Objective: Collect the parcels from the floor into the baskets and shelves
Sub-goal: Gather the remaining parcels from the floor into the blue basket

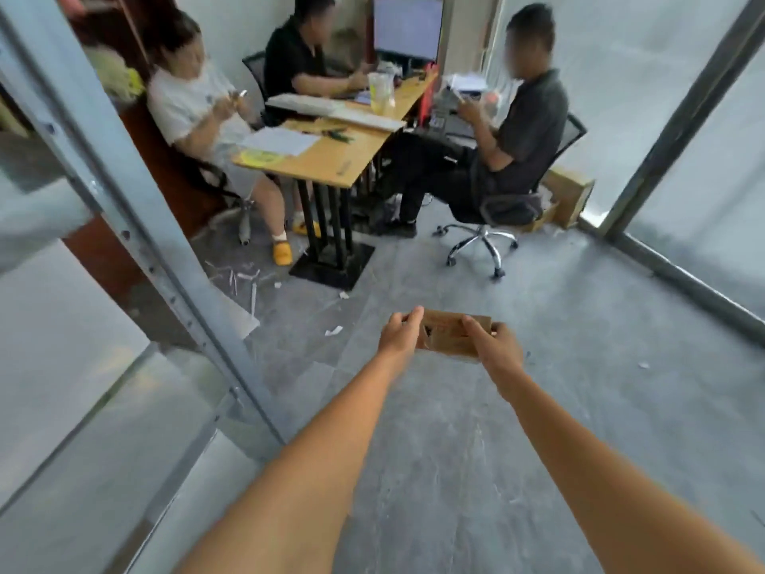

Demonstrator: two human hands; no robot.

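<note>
Small flat brown cardboard parcel point(449, 335), probably light and stiff, pinched at both short ends by left hand point(399, 335) and right hand point(492, 343).

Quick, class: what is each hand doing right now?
Left hand: grips the left end of the small cardboard parcel.
Right hand: grips the parcel's right end.

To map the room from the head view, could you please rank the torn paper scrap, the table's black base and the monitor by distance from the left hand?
From the left hand:
1. Paper scrap, floor just left.
2. Black base, ahead-left.
3. Monitor, far back.
</note>
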